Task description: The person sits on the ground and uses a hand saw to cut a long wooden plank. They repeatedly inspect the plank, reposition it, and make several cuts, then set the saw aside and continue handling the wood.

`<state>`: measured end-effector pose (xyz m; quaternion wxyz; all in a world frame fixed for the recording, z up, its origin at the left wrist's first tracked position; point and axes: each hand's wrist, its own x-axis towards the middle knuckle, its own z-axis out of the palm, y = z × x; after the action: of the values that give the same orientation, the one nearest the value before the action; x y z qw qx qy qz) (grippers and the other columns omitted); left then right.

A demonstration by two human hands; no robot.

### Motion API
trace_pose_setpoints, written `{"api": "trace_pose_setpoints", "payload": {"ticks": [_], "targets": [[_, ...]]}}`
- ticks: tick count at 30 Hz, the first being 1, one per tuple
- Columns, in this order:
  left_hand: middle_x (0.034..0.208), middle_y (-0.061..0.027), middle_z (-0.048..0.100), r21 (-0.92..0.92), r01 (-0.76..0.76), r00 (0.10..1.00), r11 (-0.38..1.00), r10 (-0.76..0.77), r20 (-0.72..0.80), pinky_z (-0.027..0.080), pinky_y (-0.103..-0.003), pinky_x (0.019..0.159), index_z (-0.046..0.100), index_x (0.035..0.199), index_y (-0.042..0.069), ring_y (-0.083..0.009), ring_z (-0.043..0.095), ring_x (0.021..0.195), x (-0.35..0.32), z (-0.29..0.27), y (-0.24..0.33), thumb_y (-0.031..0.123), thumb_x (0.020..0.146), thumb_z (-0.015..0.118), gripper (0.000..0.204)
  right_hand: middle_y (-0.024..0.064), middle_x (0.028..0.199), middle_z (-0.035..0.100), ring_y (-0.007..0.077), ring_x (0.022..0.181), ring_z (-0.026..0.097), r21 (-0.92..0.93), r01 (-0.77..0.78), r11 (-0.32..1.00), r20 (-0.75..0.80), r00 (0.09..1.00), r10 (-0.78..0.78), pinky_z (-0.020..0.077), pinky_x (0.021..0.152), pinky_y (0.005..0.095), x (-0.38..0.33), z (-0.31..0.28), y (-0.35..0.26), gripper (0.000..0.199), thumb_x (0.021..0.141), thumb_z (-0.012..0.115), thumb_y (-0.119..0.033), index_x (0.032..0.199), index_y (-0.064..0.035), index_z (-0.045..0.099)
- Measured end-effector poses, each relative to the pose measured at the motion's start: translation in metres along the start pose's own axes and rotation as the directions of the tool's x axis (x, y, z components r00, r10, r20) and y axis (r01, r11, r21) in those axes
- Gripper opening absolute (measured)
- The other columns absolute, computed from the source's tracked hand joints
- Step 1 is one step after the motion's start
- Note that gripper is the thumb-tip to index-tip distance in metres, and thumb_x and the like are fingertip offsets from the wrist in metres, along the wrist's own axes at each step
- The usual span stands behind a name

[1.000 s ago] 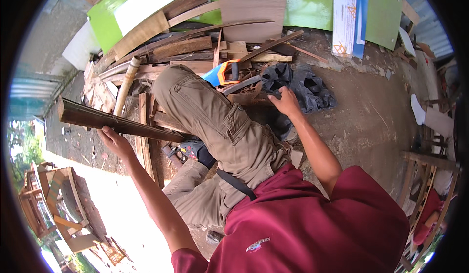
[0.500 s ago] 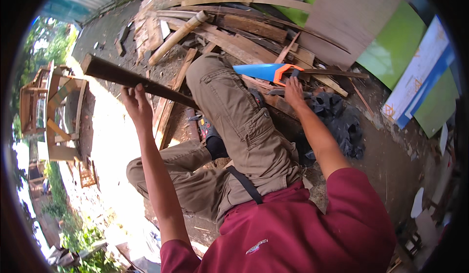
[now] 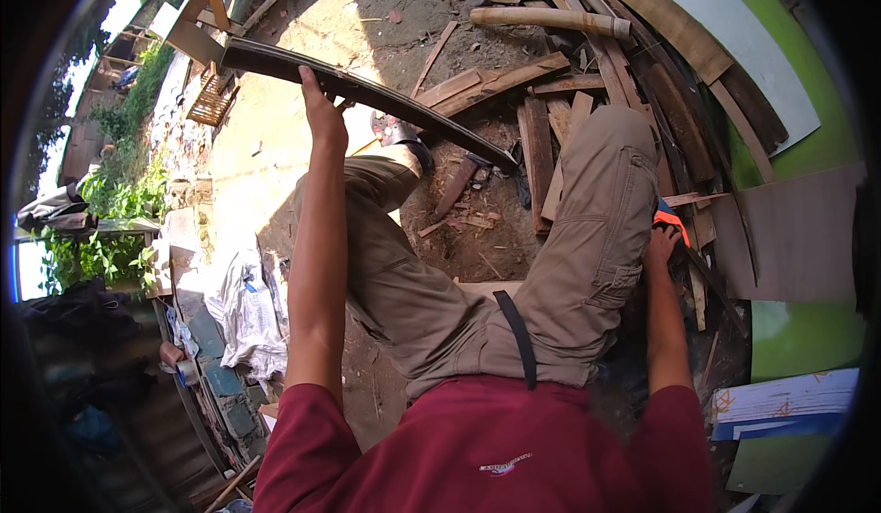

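Observation:
My left hand [image 3: 326, 118] grips a long dark wooden plank [image 3: 427, 117] near its upper-left end, with the thumb over its top edge. The plank slants down to the right, and its far end hangs between my knees above the ground. Beside my right knee, my right hand [image 3: 661, 245] is closed around the orange handle of a hand saw [image 3: 676, 223]. My trouser leg hides most of the saw's blue blade.
Loose boards [image 3: 537, 150] lie in front of my right leg, with a pale round pole [image 3: 551, 19] beyond. Green and white panels [image 3: 798, 339] lean at the right. A white sack [image 3: 250, 316] lies at the left, and a wooden crate [image 3: 209, 95] stands farther off.
My view has swung to the left. My knees are wider apart, and the plank's lower end now shows between them. My right hand has closed on the saw handle, now beside my knee.

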<state>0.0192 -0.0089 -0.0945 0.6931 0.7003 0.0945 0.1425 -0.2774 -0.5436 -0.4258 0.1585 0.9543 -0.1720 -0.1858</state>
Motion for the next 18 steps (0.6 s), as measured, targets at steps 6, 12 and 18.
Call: {"api": "trace_pose_setpoints", "payload": {"ticks": [6,12,18], "targets": [[0.118,-0.0155,0.061,-0.114,0.042,0.987,0.993,-0.023,0.161,0.046,-0.043,0.091,0.052,0.125,0.002,-0.0259,0.058,0.108,0.0,-0.008,0.006,0.063,0.099,0.037,0.068,0.0145,0.099,0.071,0.0345,0.101,0.063,0.505,0.188,0.842,-0.113,0.982,-0.152,0.0425,0.094,0.0497,0.01,-0.064,0.052,0.028,0.085,0.061,-0.019,0.106,-0.0021,0.069],[0.111,-0.0141,0.06,-0.023,-0.005,0.991,1.0,0.008,0.135,0.047,-0.039,0.086,0.047,0.135,-0.002,-0.0233,0.058,0.101,0.01,0.008,0.004,0.056,0.098,0.047,0.069,-0.0061,0.061,0.049,0.0052,0.054,0.046,0.993,-0.105,0.054,0.099,0.989,0.106,0.0378,0.051,0.026,0.062,-0.183,0.125,0.041,0.095,0.064,-0.041,0.067,-0.0104,0.06],[0.103,-0.0125,0.064,0.071,0.033,0.962,0.997,-0.051,0.269,0.047,-0.038,0.088,0.058,0.115,-0.005,-0.0219,0.059,0.101,0.002,0.042,0.035,0.057,0.098,0.049,0.065,-0.0002,0.057,0.046,0.0121,0.054,0.043,0.791,0.138,0.596,-0.178,0.984,0.008,0.0368,0.053,0.03,0.08,-0.306,0.157,0.067,0.093,0.054,-0.063,0.066,-0.0017,0.055]]}}
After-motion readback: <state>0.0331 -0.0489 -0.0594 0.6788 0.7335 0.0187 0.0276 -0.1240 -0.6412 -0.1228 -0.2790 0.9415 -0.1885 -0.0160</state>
